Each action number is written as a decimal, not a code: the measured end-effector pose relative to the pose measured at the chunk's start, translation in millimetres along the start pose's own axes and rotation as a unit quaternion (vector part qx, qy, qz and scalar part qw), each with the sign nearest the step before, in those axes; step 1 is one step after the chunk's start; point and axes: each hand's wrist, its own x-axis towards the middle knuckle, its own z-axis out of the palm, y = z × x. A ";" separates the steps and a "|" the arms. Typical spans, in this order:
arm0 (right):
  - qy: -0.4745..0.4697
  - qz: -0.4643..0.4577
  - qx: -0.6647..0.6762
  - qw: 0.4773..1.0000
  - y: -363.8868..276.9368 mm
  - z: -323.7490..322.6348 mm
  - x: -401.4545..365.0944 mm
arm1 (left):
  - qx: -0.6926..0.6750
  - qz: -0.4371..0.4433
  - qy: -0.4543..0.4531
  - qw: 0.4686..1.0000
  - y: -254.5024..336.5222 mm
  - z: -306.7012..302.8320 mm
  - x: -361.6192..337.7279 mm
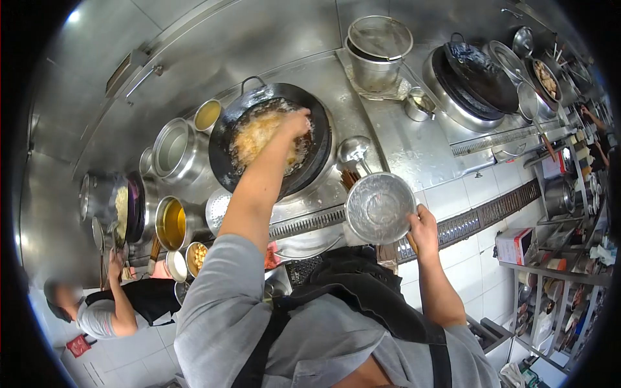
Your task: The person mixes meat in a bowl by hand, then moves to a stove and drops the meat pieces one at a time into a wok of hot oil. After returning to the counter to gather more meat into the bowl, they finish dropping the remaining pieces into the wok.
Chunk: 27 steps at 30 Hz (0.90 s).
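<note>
Two hands work at the stove. The left hand (296,123) hangs over the frothing wok (317,161) at 11 o'clock, fingers bunched, perhaps pinching food; I cannot tell. The right hand (424,227) clasps the steel bowl (378,207) by its 4 o'clock rim, at 4 o'clock from the wok.

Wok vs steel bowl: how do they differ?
The wok is black; the steel bowl is shiny silver. The wok holds bubbling golden food under the left hand; the steel bowl looks empty. The wok sits on the stove; the right hand holds the steel bowl. Both are round.
</note>
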 end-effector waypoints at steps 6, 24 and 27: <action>0.008 0.057 0.028 0.998 4.8 -34.1 -19.9 | 0.131 -0.095 0.137 0.977 -19.8 -77.5 35.2; -0.054 -0.034 0.113 0.992 73.7 -64.6 -0.3 | -0.279 0.068 -0.012 0.958 164.4 -50.9 -297.5; 0.072 -0.040 0.017 0.996 82.2 -107.1 -29.4 | -0.364 0.075 -0.152 0.916 193.5 14.7 -300.8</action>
